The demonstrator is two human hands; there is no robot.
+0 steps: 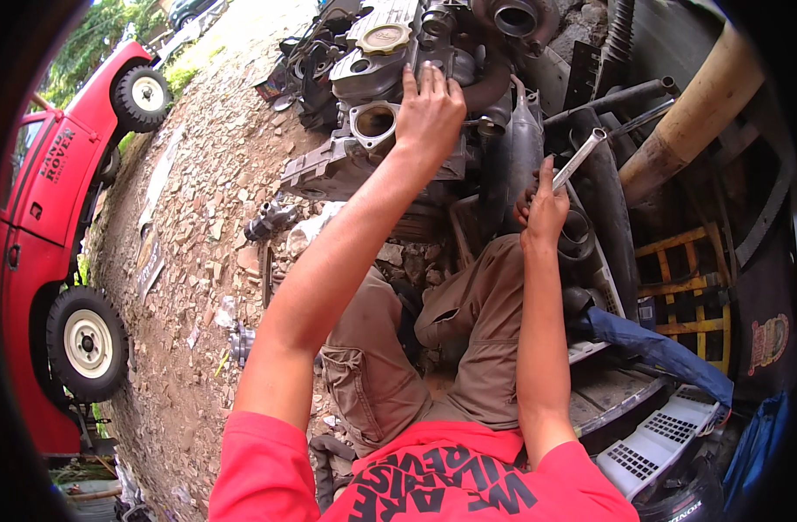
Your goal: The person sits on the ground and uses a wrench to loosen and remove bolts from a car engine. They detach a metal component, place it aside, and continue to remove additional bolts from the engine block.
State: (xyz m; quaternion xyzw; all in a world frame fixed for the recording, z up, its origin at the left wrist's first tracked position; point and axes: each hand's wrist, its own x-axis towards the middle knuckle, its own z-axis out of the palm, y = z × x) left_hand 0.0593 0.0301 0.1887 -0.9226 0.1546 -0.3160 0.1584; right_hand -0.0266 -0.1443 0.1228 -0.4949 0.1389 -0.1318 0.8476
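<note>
My left hand (431, 109) rests on the engine (372, 78) ahead of me, its fingers stretched out over the metal of the upper part. Just left of that hand are a pale oil filler cap (385, 37) and a round open port (374, 123). On the right, my right hand (545, 209) is closed around a silver wrench (579, 160). The wrench slants up and to the right with its ring end free, apart from the engine. Its lower end is hidden in my grip.
A grey cylindrical canister (524, 143) and a thick bamboo pole (694, 113) stand on the right, near a yellow crate (686, 287) and blue cloth (659, 348). Small metal parts (271, 220) lie on stony ground (185, 287) at left. A red vehicle (46, 261) is parked beyond.
</note>
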